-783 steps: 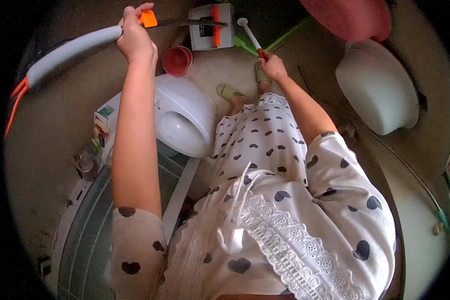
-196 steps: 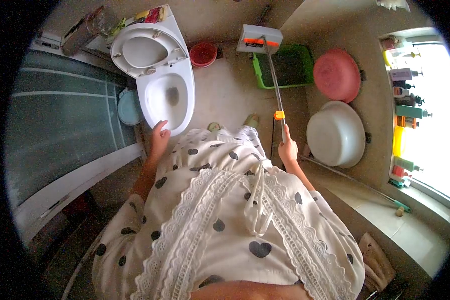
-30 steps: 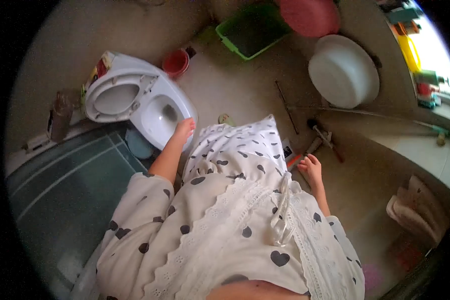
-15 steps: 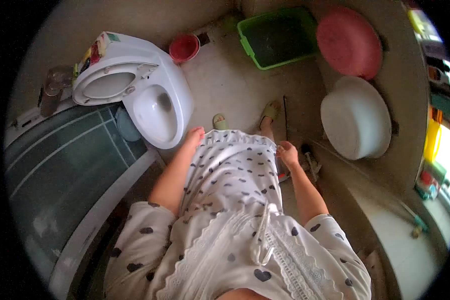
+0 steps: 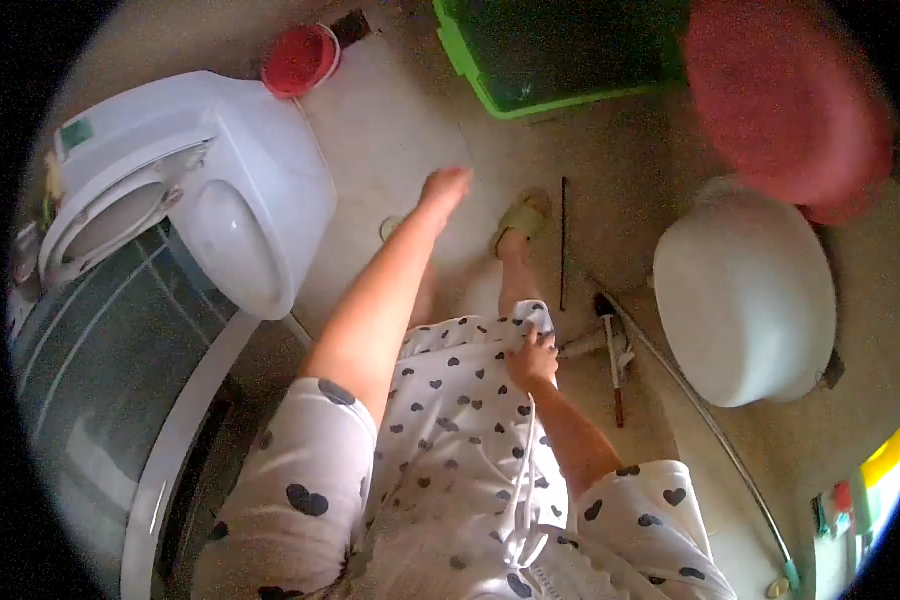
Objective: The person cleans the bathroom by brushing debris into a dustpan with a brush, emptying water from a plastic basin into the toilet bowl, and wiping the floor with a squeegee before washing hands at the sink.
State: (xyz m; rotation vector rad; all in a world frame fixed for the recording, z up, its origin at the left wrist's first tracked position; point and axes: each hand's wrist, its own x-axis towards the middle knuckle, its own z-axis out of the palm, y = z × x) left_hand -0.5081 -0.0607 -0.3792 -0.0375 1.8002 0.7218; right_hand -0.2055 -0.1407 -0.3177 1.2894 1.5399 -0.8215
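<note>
Resting on the heart-print garment (image 5: 450,410) beside its ruffled hem, right hand (image 5: 535,362) shows bent, slightly spread fingers; cannot tell if they pinch cloth. Garment is near centre, over the wearer's upper legs. Left hand (image 5: 445,190) extends farther out above the pale floor (image 5: 390,110); fingers blurred, look bunched together, cannot tell whether they hold anything. Toilet (image 5: 280,170) at left, seat raised; red container (image 5: 298,62) just beyond it. Green bin (image 5: 530,107) far centre, pink basin (image 5: 780,100) far right, white basin (image 5: 745,300) nearer at right. Greenish slipper (image 5: 522,222) on right foot; thin dark stick (image 5: 564,245) just right of it; long pole (image 5: 710,417) runs toward near right.
</note>
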